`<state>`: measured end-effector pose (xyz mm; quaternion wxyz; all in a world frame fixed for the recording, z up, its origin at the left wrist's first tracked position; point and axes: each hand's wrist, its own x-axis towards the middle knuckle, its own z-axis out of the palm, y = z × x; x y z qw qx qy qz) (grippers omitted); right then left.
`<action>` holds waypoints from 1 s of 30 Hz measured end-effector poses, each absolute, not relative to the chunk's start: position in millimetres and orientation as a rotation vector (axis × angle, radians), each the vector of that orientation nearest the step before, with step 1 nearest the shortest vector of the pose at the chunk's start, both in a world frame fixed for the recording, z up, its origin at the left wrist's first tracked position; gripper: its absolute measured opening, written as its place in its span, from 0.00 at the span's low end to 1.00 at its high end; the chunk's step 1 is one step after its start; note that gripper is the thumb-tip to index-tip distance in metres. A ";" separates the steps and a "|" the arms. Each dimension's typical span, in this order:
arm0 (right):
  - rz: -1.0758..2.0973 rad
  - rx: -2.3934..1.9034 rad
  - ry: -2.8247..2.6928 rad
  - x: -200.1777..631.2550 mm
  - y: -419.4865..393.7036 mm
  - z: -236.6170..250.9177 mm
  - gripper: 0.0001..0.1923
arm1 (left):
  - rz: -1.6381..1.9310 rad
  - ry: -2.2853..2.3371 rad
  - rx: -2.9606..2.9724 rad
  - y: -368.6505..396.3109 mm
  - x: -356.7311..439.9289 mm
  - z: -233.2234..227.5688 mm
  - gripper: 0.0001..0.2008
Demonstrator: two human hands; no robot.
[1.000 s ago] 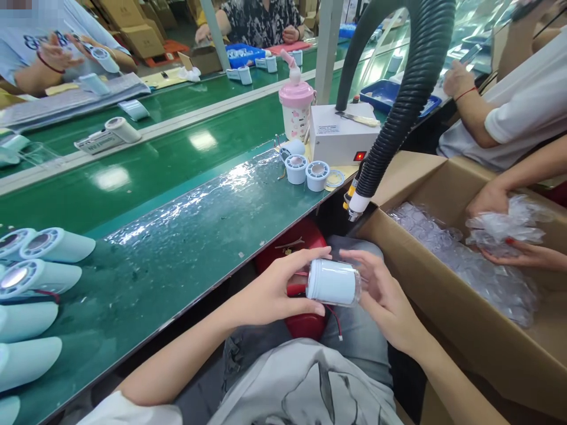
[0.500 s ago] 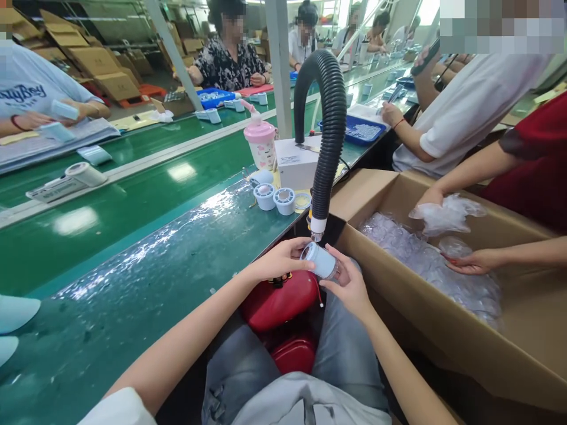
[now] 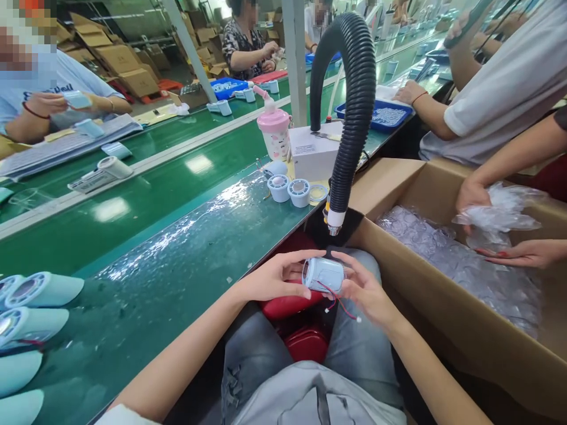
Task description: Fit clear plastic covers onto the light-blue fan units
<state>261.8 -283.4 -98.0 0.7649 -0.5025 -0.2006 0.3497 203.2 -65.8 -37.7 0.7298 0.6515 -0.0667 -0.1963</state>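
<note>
In the head view, a pale blue cylindrical housing (image 3: 325,276) is held above the person's lap, between the bench (image 3: 177,295) and an open carton (image 3: 416,283); the left hand (image 3: 290,277) pinches it by its open end with thumb and fingers, while the right hand (image 3: 358,283) grips the opposite end. It seems to sit in a clear sleeve, though glare and the covering fingers make that uncertain. Thin red and dark wires (image 3: 339,302) dangle loose beneath it, so a fingertip could hook them and strain their joints if the housing were turned. The grip is mostly fingertips on a smooth surface, so it could slip and drop. The metal tip of a black ribbed hose (image 3: 354,112) hangs just above; lifting carelessly could knock the housing against it. As for writing, no brand is legible: a white box (image 3: 314,150) bears small printed lines, too fine to read, and the dark lettering across a co-worker's light-blue shirt (image 3: 73,74) cannot be made out.
</note>
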 end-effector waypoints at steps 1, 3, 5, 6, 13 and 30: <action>0.780 -1.087 -0.420 258.6 -284.1 -93.8 0.29 | -0.442 -0.129 1.400 -66.3 198.7 -36.9 0.36; 0.791 -1.108 -0.392 254.3 -285.7 -86.4 0.28 | -0.437 -0.091 1.352 -67.1 191.1 -36.4 0.37; 0.791 -1.146 -0.369 252.3 -286.5 -81.4 0.29 | -0.421 -0.060 1.357 -68.0 184.9 -37.1 0.37; 0.806 -1.157 -0.356 251.5 -286.3 -80.1 0.29 | -0.420 -0.050 1.372 -68.6 182.2 -38.0 0.37; 0.867 -1.304 -0.466 239.2 -271.1 -84.6 0.38 | -0.387 0.105 1.423 -79.2 170.1 -58.9 0.37; 0.391 -2.328 0.032 421.6 -409.0 -139.6 0.12 | 0.456 0.953 2.787 170.6 330.3 66.2 0.41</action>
